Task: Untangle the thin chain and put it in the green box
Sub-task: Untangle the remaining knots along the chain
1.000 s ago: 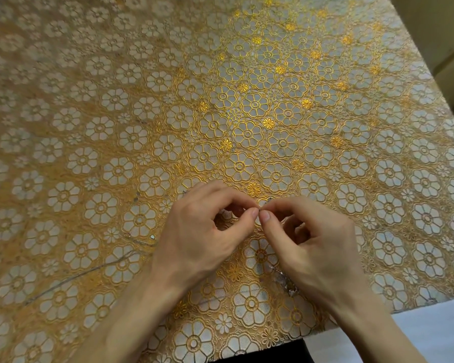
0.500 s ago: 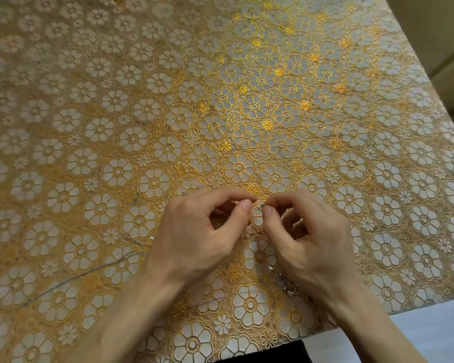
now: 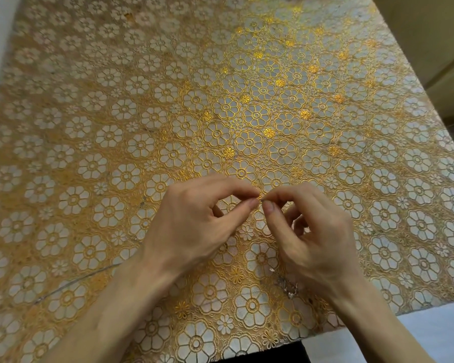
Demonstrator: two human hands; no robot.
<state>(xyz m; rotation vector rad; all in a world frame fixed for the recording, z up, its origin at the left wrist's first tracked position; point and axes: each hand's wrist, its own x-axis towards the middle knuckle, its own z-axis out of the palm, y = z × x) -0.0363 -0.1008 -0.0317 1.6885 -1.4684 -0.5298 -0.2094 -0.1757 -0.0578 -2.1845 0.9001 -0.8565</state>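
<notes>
Here, the thin silvery metal chain (image 3: 288, 285) lay in a small bunched clump with no clear long axis, on the gold-and-white flower-patterned lace tablecloth (image 3: 142, 100). A fine grey strand (image 3: 74, 280) ran slantwise from the near left up toward the right and vanished under your left forearm. Whether it joined the clump could not be told.

Since a second before, little had shifted. The clump kept its place, and both hands stayed where they were. Your thumb tips, pressed together then, now stood a narrow gap apart.

The clump sat just beside your right wrist, on its inner side and partly hidden by it. It was well back from your fingertips.

Your left hand (image 3: 194, 226) and right hand (image 3: 315, 237) met tip to tip. Each pinched thumb against forefinger on what seemed a hair-fine bit of chain, too small to see surely.
</notes>
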